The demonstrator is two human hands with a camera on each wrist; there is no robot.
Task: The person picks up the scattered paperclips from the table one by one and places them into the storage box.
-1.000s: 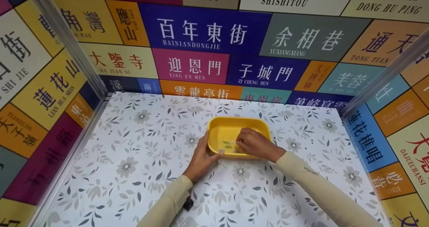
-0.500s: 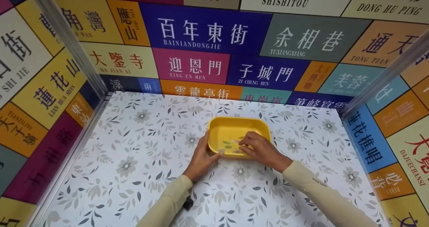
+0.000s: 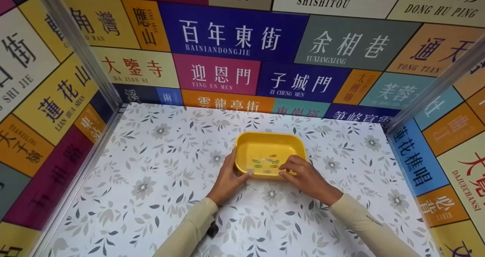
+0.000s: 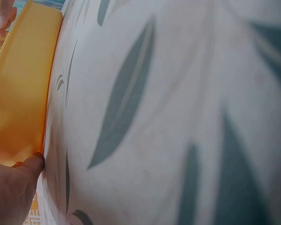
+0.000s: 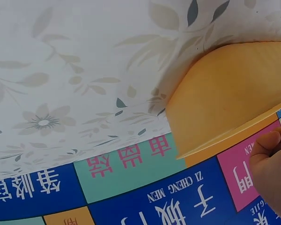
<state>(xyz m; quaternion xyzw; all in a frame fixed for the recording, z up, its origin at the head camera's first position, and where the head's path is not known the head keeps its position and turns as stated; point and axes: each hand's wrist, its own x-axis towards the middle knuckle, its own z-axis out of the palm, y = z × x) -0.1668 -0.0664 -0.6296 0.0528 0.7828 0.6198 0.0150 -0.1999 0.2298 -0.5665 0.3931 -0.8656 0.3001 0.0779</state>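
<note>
A yellow plastic bin [image 3: 269, 136] stands on the patterned tabletop, with several small coloured paper clips [image 3: 266, 160] scattered over its floor. My left hand [image 3: 227, 179] holds the bin's near left corner, thumb at the front side and fingers along the left wall. In the left wrist view its thumb [image 4: 33, 165] lies against the yellow wall. My right hand [image 3: 303, 175] is over the near right part of the bin, its fingers bent loosely and a gap showing between thumb and index finger. The right wrist view has part of that hand [image 5: 274, 164] above the bin's rim.
The table [image 3: 182, 154] is covered in a white leaf-and-flower print. Colourful panels with place names [image 3: 235, 33] rise behind it and at both sides. Clear corner posts [image 3: 81, 48] stand at the back corners. A small dark object [image 3: 213, 230] shows beside the left sleeve.
My right hand has moved right and towards me inside the bin, its thumb and fingers parting. More paper clips now show where it was. The left hand and bin have stayed put.
</note>
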